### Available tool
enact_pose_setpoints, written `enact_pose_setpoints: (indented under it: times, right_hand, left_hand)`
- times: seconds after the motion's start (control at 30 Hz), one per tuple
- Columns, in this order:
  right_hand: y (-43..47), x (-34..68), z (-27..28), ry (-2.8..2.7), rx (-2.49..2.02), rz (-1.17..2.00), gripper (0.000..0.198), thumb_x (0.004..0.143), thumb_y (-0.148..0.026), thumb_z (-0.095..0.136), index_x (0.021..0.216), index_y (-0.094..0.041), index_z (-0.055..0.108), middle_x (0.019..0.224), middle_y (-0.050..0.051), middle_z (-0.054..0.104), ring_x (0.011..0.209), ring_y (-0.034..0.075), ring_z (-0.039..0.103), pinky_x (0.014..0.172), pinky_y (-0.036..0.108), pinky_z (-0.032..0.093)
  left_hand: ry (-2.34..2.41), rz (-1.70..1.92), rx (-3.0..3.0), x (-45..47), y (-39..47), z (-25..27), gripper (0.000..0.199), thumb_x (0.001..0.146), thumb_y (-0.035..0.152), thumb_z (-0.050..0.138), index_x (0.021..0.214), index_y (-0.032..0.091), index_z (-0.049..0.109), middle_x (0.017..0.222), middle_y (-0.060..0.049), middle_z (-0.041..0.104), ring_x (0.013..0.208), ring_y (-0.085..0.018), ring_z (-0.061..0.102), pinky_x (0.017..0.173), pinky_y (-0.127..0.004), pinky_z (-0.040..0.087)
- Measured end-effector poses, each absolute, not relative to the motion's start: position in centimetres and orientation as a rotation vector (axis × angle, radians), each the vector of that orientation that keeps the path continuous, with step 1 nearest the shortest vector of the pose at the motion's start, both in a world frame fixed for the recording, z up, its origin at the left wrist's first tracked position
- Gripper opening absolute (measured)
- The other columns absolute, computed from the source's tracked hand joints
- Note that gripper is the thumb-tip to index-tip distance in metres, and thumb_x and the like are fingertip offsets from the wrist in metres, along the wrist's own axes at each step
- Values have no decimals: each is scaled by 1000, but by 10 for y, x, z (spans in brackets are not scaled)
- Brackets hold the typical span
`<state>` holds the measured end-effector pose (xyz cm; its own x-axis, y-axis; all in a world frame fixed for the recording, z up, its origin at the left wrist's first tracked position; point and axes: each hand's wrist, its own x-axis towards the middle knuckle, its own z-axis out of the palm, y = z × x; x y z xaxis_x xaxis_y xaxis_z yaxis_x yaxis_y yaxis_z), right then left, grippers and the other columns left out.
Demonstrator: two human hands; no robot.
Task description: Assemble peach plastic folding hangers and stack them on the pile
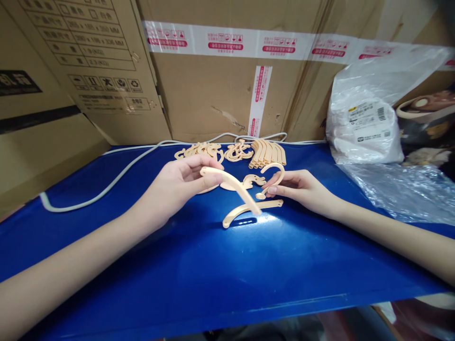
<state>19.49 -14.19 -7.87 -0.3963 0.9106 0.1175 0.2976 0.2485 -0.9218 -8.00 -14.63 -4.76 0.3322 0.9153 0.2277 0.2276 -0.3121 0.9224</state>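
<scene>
My left hand [177, 184] pinches one end of a beige curved plastic hanger arm [239, 185], whose other end slants down to the right. In my right hand [302, 189] is a beige hanger hook [277, 171], gripped near its flat round base, with the curl upward. Below the two hands another curved arm [245, 210] lies on the blue table [227, 274]. Just behind, between the hands, rests a beige piece with a duck-like head [253, 180]. Fingers of my left hand partly cover more beige parts lying behind it.
At the back are a pile of beige shaped pieces [202, 150], several loose hooks [239, 150] and a stack of curved arms [268, 152]. A white cable [117, 182] runs along the left and back. Cardboard boxes [213, 90] wall the rear; a plastic-wrapped package [366, 123] stands right.
</scene>
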Motion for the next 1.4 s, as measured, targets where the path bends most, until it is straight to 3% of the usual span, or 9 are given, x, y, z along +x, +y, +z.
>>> enact_pose_setpoints:
  times: [0.17,0.27,0.4,0.53,0.6,0.8,0.97,1.1,1.4]
  right_hand:
    - [-141,196,-80,-1845,-1033,1233,22,79,-39,74,86,-18,74,82,2,74,69,14,67,69,30,54]
    - [-142,196,-80,-1844,-1023,1284,23,81,-39,73,89,-17,72,75,1,73,57,11,63,62,28,53]
    - [-142,195,-78,-1834,-1034,1260,24,81,-39,73,87,-16,71,72,1,71,57,11,62,59,27,51]
    - [-143,191,-71,-1808,-1042,1246,24,82,-39,72,78,-16,67,67,-1,67,55,10,59,57,24,48]
    - [-145,186,-68,-1773,-1039,1275,26,82,-40,72,74,-16,65,63,-2,65,53,9,58,55,23,47]
    - [-150,165,-71,-1659,-944,1474,24,88,-38,65,77,-16,61,65,-3,62,52,8,56,54,22,46]
    - [-146,163,-82,-1549,-897,1554,21,89,-32,63,76,-16,61,64,-2,61,52,7,54,53,21,45]
    - [-142,166,-84,-1466,-894,1563,18,86,-32,67,78,-16,61,67,-2,62,52,8,53,52,21,45]
    - [-139,168,-81,-1409,-860,1612,23,78,-34,75,76,-15,61,65,-4,58,52,6,50,52,20,43]
  left_hand:
    - [1007,1036,1661,-82,-144,-47,21,85,38,63,86,17,67,71,-1,61,57,-11,53,54,-25,48]
    - [996,981,1654,-80,-146,-47,24,89,38,59,85,17,67,76,-4,65,66,-13,59,62,-27,53]
    - [963,859,1680,-77,-150,-50,30,95,42,50,82,17,61,74,-1,64,68,-12,62,66,-24,53]
    - [972,740,1755,-76,-152,-54,37,98,49,40,84,18,55,56,6,50,42,-7,46,48,-21,42]
    - [998,721,1881,-76,-153,-56,39,98,48,39,85,17,58,51,7,43,39,-7,37,44,-21,35]
    - [1064,636,2298,-71,-157,-64,40,99,41,38,86,18,68,56,5,48,51,-9,45,54,-23,33]
    - [1051,628,2486,-71,-158,-70,26,95,33,45,87,18,65,67,4,55,58,-10,49,56,-24,32]
    - [929,656,2591,-75,-155,-75,21,92,21,43,101,18,62,75,3,57,65,-12,52,60,-24,34]
    - [891,655,2796,-72,-153,-79,27,103,32,37,99,16,58,90,-2,61,83,-17,54,72,-29,38]
